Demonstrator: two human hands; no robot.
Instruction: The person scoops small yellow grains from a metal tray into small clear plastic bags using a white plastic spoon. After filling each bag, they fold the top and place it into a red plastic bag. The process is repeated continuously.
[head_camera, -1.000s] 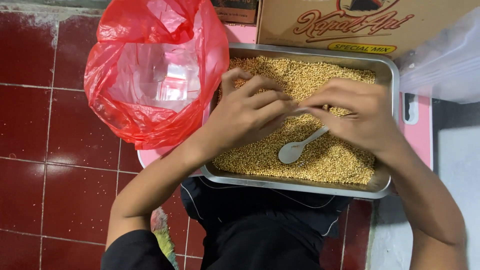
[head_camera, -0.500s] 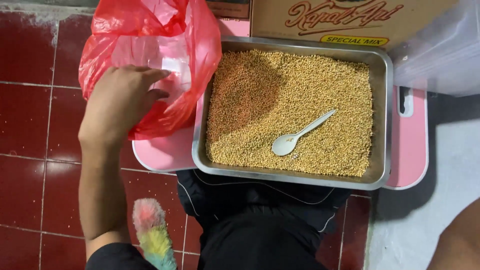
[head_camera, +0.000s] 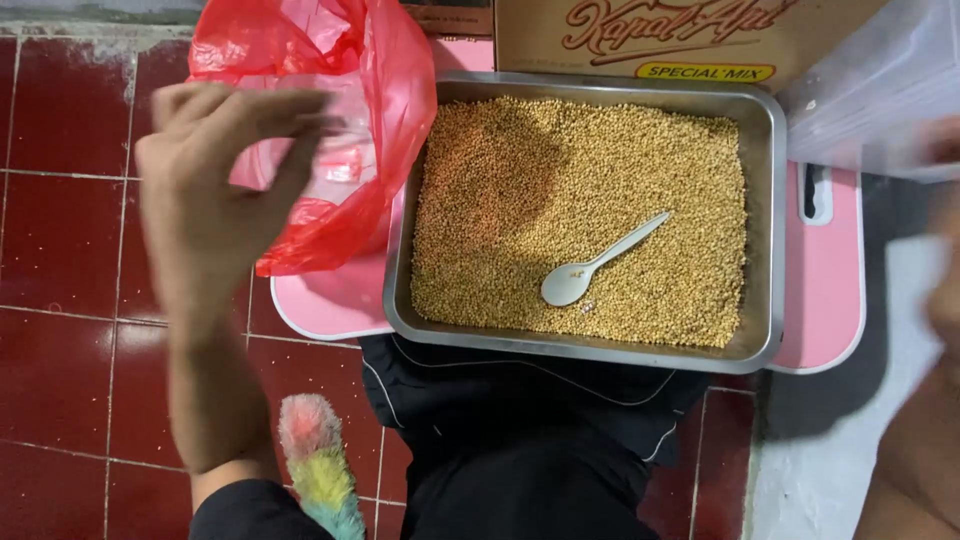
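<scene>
Left hand (head_camera: 215, 190): held raised over the red tiled floor (head_camera: 60, 250), fingers spread and slightly curled, nothing gripped; the fingertips are placed at the mouth of the red plastic bag, apparently so the opening can be reached.
Red plastic bag (head_camera: 340, 110): set just left of the tray, its crumpled mouth turned up and open, with paler contents dimly seen through the film; part of it is draped over the pink board.
Pink board (head_camera: 330, 300): laid flat under the tray as a base, its rounded corners showing on both sides.
Metal tray (head_camera: 765, 230): rested on the board, filled almost level with small golden grains (head_camera: 560, 190), kept within easy reach.
White plastic spoon (head_camera: 590, 270): left lying on the grains, bowl towards the wearer, handle angled up to the right.
Cardboard box (head_camera: 650, 35): stood behind the tray.
Right hand (head_camera: 940, 300): only a blurred edge is seen at the right border; whether it is open or closed cannot be told.
</scene>
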